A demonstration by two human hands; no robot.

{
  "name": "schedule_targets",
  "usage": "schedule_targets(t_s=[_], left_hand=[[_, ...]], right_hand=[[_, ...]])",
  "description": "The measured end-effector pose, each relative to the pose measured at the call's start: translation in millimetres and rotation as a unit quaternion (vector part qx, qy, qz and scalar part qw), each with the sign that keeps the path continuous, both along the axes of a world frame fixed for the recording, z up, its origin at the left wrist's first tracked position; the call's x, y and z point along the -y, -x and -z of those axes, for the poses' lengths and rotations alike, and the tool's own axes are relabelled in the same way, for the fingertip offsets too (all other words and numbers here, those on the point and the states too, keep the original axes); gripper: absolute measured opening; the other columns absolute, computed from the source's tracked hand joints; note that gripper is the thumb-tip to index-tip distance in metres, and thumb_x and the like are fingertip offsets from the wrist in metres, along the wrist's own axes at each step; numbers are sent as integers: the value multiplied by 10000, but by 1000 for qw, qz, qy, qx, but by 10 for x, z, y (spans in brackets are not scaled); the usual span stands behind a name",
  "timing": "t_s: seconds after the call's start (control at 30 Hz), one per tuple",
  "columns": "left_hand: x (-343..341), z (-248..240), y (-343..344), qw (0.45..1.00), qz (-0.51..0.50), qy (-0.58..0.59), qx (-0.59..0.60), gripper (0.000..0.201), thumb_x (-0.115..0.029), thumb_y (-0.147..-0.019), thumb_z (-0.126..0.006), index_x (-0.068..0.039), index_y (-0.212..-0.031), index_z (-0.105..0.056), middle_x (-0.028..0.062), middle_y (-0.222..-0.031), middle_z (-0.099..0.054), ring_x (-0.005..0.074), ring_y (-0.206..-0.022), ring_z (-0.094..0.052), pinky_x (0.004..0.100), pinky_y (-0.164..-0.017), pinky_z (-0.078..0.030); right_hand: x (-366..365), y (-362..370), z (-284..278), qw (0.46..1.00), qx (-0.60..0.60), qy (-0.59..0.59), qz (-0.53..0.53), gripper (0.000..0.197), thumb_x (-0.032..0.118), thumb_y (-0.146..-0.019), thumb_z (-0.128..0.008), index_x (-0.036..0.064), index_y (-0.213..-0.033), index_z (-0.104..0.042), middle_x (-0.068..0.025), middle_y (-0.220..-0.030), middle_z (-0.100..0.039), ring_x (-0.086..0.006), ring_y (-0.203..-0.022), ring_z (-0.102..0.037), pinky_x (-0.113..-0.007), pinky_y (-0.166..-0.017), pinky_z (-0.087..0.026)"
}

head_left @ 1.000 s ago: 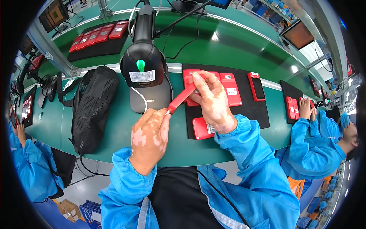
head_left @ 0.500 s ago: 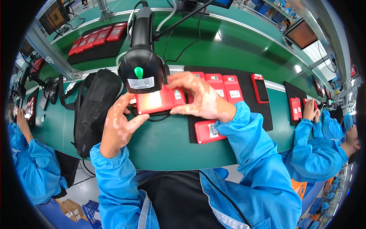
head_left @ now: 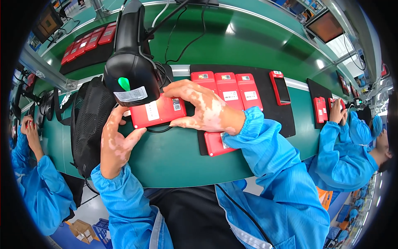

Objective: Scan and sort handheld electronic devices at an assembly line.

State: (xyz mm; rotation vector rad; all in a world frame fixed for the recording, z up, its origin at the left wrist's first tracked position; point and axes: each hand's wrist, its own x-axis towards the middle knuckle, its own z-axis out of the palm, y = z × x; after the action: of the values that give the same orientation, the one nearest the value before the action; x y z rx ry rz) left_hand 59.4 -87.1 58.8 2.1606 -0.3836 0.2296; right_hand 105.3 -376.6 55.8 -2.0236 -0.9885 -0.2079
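Note:
A red handheld device (head_left: 165,113) with white labels lies back side up between my hands, under the head of a black barcode scanner (head_left: 132,79) that shows a green light. My left hand (head_left: 118,143) grips the device's left end, thumb at the near edge. On the right end my right hand (head_left: 207,108) holds it, fingers over the far edge and thumb along the near one. Beside my right wrist, another red device (head_left: 213,144) is partly hidden by my sleeve. Several more red devices (head_left: 227,89) lie label side up on a black mat (head_left: 271,120).
A red device with its dark screen up (head_left: 282,89) lies at the mat's right. A black mesh bag (head_left: 89,124) stands left of the scanner. More red devices (head_left: 89,41) lie on a far mat. Co-workers in blue sleeves (head_left: 327,151) work on both sides.
The whole view has shifted, so the scanner and bench sit further left. Against the scanner, the held device has moved slightly right. Both hands keep their grip.

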Motion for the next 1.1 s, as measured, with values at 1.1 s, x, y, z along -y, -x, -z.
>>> schedule_targets(t_s=[1.1], left_hand=[[915,173,415,992,41,-90,78,326,-9,-888,-767,24,-1199,-676,165,-886,-712,340,-736,-673,439,-723,-542]], right_hand=[[152,174,-149,926,-247,-169,232,510,477,-944,-789,-12,-1054,-699,-175,-1000,-684,-254,-833,-693,-386,-772,-577]])
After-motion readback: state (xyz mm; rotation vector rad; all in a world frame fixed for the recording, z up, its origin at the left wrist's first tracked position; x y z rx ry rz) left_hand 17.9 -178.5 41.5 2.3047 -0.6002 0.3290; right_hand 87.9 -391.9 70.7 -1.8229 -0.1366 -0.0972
